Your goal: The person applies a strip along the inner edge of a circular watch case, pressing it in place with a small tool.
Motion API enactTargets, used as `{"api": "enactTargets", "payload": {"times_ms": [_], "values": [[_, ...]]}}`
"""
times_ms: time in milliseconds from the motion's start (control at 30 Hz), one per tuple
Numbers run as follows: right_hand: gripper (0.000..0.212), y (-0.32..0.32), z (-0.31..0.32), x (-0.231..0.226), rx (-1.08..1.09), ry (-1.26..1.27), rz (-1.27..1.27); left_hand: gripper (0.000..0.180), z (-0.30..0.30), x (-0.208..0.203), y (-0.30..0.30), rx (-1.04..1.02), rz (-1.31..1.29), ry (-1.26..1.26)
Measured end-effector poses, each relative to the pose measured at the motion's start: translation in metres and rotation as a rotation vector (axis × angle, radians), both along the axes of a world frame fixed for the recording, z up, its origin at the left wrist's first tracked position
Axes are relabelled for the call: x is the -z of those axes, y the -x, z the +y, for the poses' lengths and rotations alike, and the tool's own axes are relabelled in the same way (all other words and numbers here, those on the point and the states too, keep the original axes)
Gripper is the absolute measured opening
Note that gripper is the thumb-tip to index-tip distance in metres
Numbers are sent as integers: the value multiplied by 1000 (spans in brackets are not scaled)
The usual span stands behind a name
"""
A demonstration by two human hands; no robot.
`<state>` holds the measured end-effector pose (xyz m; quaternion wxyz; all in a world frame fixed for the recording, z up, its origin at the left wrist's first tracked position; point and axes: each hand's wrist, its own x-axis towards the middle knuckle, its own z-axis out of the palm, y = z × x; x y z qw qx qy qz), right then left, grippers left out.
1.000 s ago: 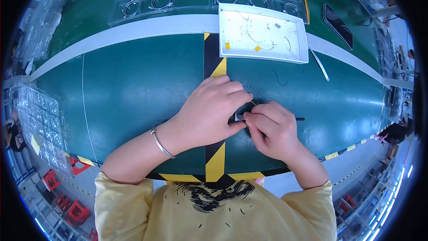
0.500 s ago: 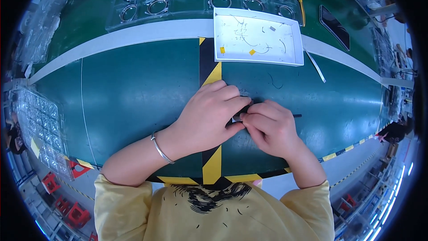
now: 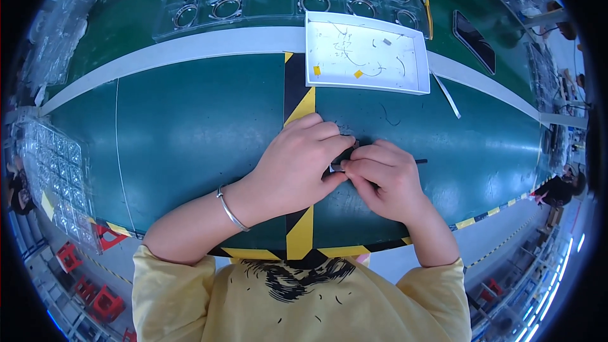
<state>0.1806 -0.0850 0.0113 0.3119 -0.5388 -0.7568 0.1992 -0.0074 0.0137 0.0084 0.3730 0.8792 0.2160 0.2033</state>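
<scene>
Over the black-and-yellow striped tape on the green table, my left hand is closed, its thumb and fingertips around a small dark piece mostly hidden between my hands. My right hand is pinched close against it, fingertips nearly touching the left ones. A thin dark tool sticks out past the right side of my right hand; its kind cannot be made out. A small greyish bit shows between the two thumbs.
Just beyond my hands stands a shallow white box with small scraps and yellow bits. Behind it lies a clear tray of round metal watch cases. A phone and a thin pale strip lie right. Clear blister trays sit left.
Both hands keep nearly the same pose and grip. The whole view has shifted very slightly; nothing has been picked up or let go.
</scene>
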Motion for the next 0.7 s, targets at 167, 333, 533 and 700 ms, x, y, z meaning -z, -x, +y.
{"api": "enactTargets", "payload": {"times_ms": [167,333,533,700], "values": [[17,11,-1,2,112,-102,-22,46,0,0,0,5,4,23],[16,-1,2,-2,11,2,19,45,-2,1,0,-14,-20,1],[16,8,1,2,95,-91,-20,42,0,2,-1,-15,-4,2],[17,-3,3,-1,-16,7,16,42,0,1,-2,-15,15,2]]}}
